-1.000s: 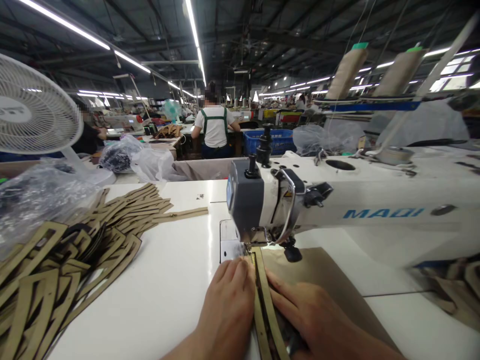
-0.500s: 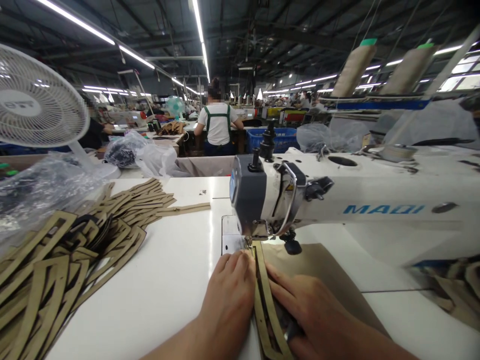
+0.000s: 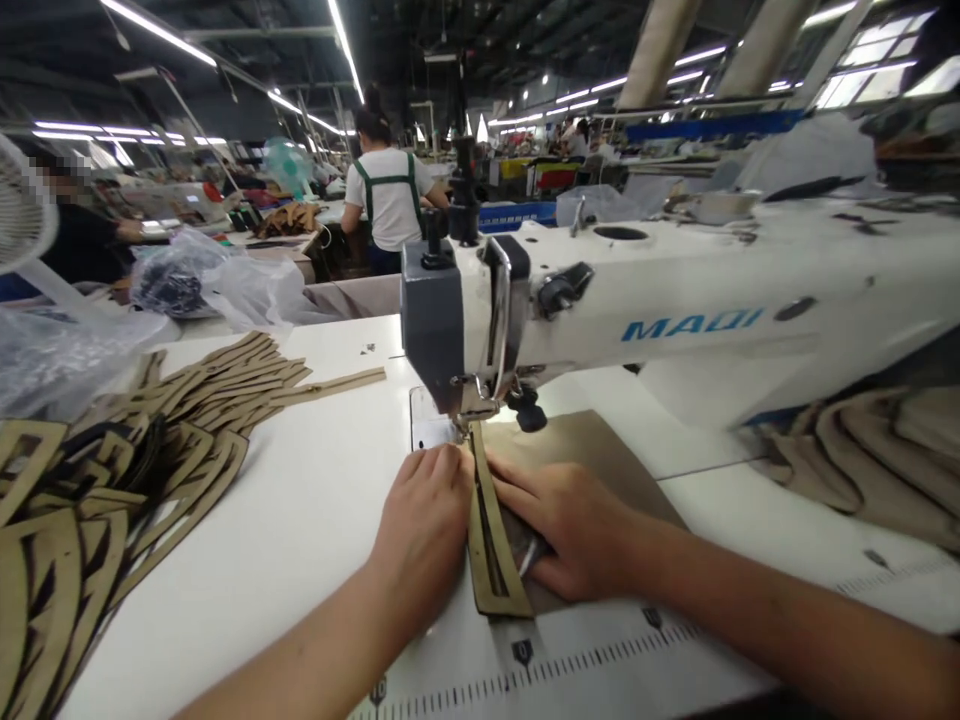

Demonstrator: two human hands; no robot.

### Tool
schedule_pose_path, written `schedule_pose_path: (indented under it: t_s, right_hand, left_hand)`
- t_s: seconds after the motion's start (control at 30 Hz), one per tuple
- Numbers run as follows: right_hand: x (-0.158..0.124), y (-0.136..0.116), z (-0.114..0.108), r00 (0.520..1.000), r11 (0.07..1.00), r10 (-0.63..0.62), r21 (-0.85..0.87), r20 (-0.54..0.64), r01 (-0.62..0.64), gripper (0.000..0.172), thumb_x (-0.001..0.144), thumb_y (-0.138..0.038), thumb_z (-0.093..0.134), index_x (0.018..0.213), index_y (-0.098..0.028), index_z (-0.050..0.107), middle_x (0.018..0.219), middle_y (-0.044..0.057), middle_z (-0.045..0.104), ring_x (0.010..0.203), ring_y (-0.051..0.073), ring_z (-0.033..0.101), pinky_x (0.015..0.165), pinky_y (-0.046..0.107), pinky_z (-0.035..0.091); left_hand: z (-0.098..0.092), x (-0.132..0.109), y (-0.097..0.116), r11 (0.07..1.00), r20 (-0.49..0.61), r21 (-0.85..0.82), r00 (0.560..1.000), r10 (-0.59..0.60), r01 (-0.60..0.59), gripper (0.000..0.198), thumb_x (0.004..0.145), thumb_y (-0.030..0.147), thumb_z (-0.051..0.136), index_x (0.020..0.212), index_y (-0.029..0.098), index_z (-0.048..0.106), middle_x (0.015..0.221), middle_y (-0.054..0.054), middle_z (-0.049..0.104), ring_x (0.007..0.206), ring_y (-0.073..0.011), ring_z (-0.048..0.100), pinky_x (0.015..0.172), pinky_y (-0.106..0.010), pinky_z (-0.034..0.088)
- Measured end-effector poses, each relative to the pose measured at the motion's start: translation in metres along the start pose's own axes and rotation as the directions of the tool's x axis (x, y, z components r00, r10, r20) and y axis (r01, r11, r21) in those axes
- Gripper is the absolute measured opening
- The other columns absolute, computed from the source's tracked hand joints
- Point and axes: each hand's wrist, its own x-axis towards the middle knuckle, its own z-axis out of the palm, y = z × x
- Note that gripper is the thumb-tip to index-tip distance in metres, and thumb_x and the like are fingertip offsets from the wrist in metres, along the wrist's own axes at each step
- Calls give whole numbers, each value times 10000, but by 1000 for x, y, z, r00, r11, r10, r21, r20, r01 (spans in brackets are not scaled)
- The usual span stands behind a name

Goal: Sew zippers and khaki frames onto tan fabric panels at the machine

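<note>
A long tan frame-shaped strip with a zipper along its slot lies on a brown fabric panel, its far end under the sewing machine's needle area. My left hand is closed, its fingers bunched against the strip's left edge close to the needle. To the right, my right hand presses the panel and strip with its forefingers stretched forward. A small grey metal tool shows under its curled lower fingers; its kind is mostly hidden.
Many similar tan strips are piled on the left of the white table. Folded brown pieces lie at right. Plastic bags and a fan stand behind. A person in green straps faces away.
The camera view has shifted, bringing the strip's near end and the table's ruler marks fully into sight. Both hands stay on the strip and panel near the needle.
</note>
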Motion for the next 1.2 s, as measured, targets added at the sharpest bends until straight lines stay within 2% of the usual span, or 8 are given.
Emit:
schedule_pose_path:
  t_s: [0.23,0.5,0.67,0.73,0.83,0.93,1.1,1.2]
  right_hand:
    - [4,8,-1,1000,1000,20,10,8,-20,621,714,-294,513,1299,-117,402,1348,167,417,958,297,588,734,410,517]
    - [23,25,-4,1000,999,12,-42,-15,-12,477,664,-264,534,1122,-134,523,1021,109,608,843,240,602,718,332,486]
    - [26,28,-4,998,998,9,-68,-61,-13,488,629,-222,573,1112,-159,538,1026,88,619,846,236,618,710,318,494]
    - [20,23,-3,993,997,6,-75,-117,-15,446,670,-217,577,1112,-165,546,1083,97,610,891,230,617,730,307,494]
    - [1,7,2,965,996,32,-74,-259,-53,179,832,-211,490,955,-162,610,1018,96,642,810,190,631,685,286,488]
    - [-17,-15,5,950,996,25,-78,-312,-52,247,915,-183,391,833,-155,622,823,70,658,678,170,613,590,279,456]
    - [-18,-37,9,957,976,-57,-217,-285,-7,261,914,-224,422,1084,-100,578,1008,135,640,733,203,615,583,302,459]
    - [-11,-37,14,960,975,-20,-216,-278,-42,254,889,-184,427,1076,-102,579,995,122,636,750,202,622,585,296,471]
  left_hand:
    - [0,3,-2,999,0,-20,999,-41,41,235,805,49,486,1014,132,553,979,-99,553,903,-244,527,814,-414,448]
    - [13,-2,-8,991,-167,-136,985,-38,15,245,808,46,453,981,148,592,957,-106,589,887,-245,549,780,-423,487]
    - [11,-3,-10,989,-198,-149,980,-37,7,298,765,7,468,989,126,624,956,-125,617,883,-252,577,766,-424,504]
    - [7,-3,-10,989,-206,-149,978,-21,-10,305,751,9,487,983,139,635,945,-111,631,881,-248,586,774,-415,505]
    - [0,-4,-13,984,-198,-174,980,4,-39,246,764,43,512,918,172,655,924,-80,655,891,-231,602,806,-392,499]
    - [-4,-5,-16,974,-177,-222,984,14,-53,194,811,75,504,887,180,648,902,-51,675,880,-195,620,832,-341,490]
    - [-2,-7,-16,961,-165,-276,985,-47,0,200,867,109,446,992,155,596,924,-67,680,860,-193,630,791,-328,498]
    - [-1,-8,-12,958,-166,-285,983,-76,26,212,864,119,458,1030,152,585,920,-74,681,854,-199,635,777,-325,498]
